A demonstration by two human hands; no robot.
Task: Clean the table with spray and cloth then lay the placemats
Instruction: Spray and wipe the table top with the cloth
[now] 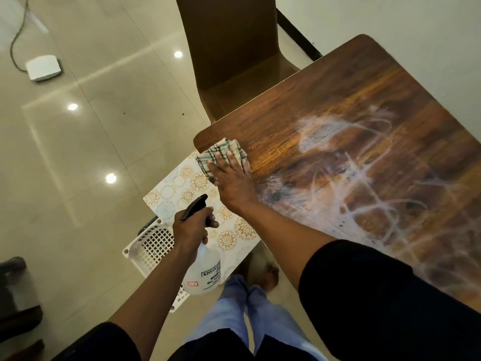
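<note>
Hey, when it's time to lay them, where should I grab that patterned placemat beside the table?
Probably pinch the placemat at its bare far-left corner, coming from the floor side: it lies flat, and the spray bottle and left hand cover the near part.

One view only, head-worn, wide-angle, nothing shared with a second camera. Looks forward and steeply down from standing height beside the near left corner of the dark brown wood-grain table (pixel 351 131). Tilted, so the tabletop runs diagonally from lower right toward upper centre. Close enough to fill the lower frame with both forearms and black sleeves; left hand (pixel 191 227) and right hand (pixel 231 178) near centre. Straight down at the bottom edge: pale blue trouser legs (pixel 234 308). Left half faces glossy beige floor tiles (pixel 78 152); top centre reaches the brown high-backed chair (pixel 229 48) and pale wall beyond.
</note>
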